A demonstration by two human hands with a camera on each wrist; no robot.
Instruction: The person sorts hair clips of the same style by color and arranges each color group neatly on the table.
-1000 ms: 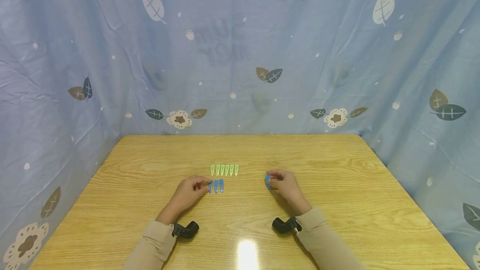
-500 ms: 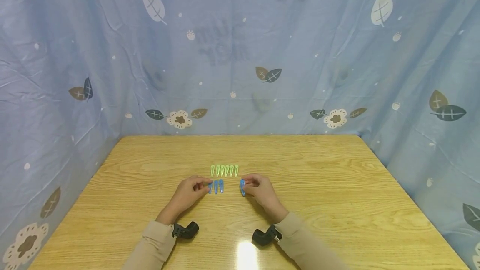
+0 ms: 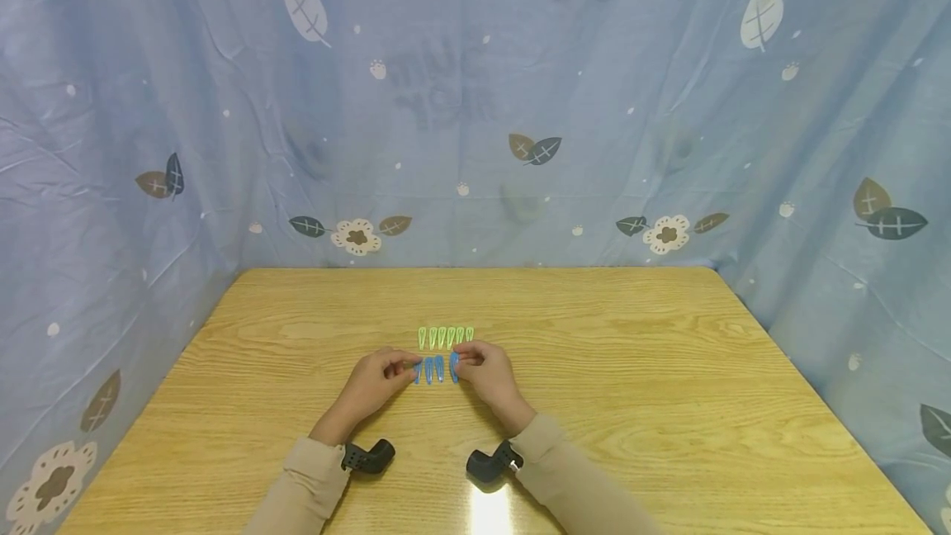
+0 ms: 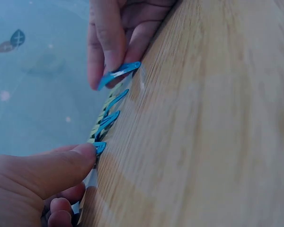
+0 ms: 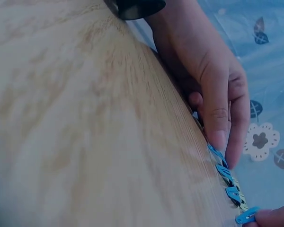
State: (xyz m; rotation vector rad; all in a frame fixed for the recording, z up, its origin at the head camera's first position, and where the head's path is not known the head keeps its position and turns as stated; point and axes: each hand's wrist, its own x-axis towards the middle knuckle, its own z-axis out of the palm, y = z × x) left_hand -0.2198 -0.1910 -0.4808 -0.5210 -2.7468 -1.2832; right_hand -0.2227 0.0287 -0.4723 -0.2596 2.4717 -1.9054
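Note:
Blue snap hair clips form a short row on the table. My left hand (image 3: 374, 380) pinches the leftmost blue hair clip (image 4: 100, 147) between thumb and forefinger, with its tip showing in the left wrist view. Two blue hair clips (image 3: 428, 370) lie on the wood just right of it. At the row's right end, my right hand (image 3: 486, 373) grips another blue hair clip (image 4: 118, 75) by thumb and fingers, tilted in the left wrist view. Whether that clip touches the wood, I cannot tell. Behind runs a row of several light green hair clips (image 3: 446, 338).
The wooden table (image 3: 631, 370) reaches back to a blue patterned curtain (image 3: 461, 106), which also hangs at both sides. Black wrist mounts (image 3: 369, 457) sit on both sleeves. A bright glare spot (image 3: 490, 510) shines near the front.
My right hand has come leftward across the table with its blue hair clip, up beside the blue row. My left hand has stayed on the leftmost clip.

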